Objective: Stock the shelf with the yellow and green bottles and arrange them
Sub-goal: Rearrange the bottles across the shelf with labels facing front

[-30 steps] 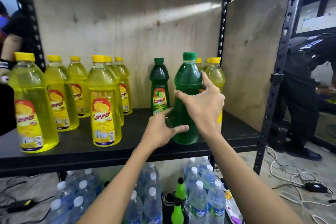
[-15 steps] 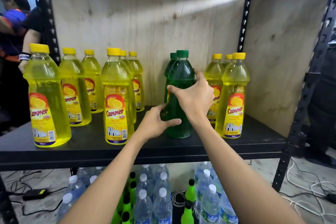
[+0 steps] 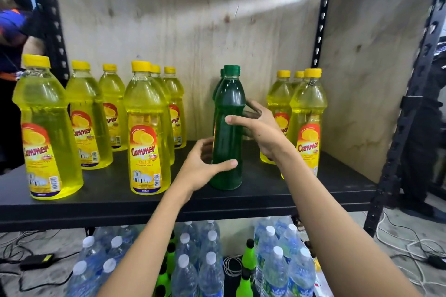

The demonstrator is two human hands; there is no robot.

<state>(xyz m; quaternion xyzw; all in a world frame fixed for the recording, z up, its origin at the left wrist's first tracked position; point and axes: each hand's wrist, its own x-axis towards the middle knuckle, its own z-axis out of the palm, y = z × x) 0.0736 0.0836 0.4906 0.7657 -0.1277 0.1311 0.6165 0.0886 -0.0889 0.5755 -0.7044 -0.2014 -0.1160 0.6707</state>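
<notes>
A dark green bottle point(image 3: 226, 132) stands upright on the black shelf point(image 3: 108, 200), near the middle. A second green bottle point(image 3: 218, 87) stands right behind it, mostly hidden. My left hand point(image 3: 205, 166) wraps the front bottle low down, thumb across its base. My right hand point(image 3: 259, 128) grips it at mid height from the right, thumb on its front. Several yellow Cammer bottles point(image 3: 147, 132) stand in rows to the left. Three more yellow bottles point(image 3: 306, 128) stand to the right.
Plywood panels close the shelf's back and right side. Below the shelf stand several clear water bottles point(image 3: 210, 272) and bright green bottles point(image 3: 248, 255). Cables lie on the floor at both sides. A person point(image 3: 12, 31) stands at far left.
The green bottle has come to rest directly in front of the other green bottle, between the yellow groups. Both hands stay on it, the right fingers a little looser.
</notes>
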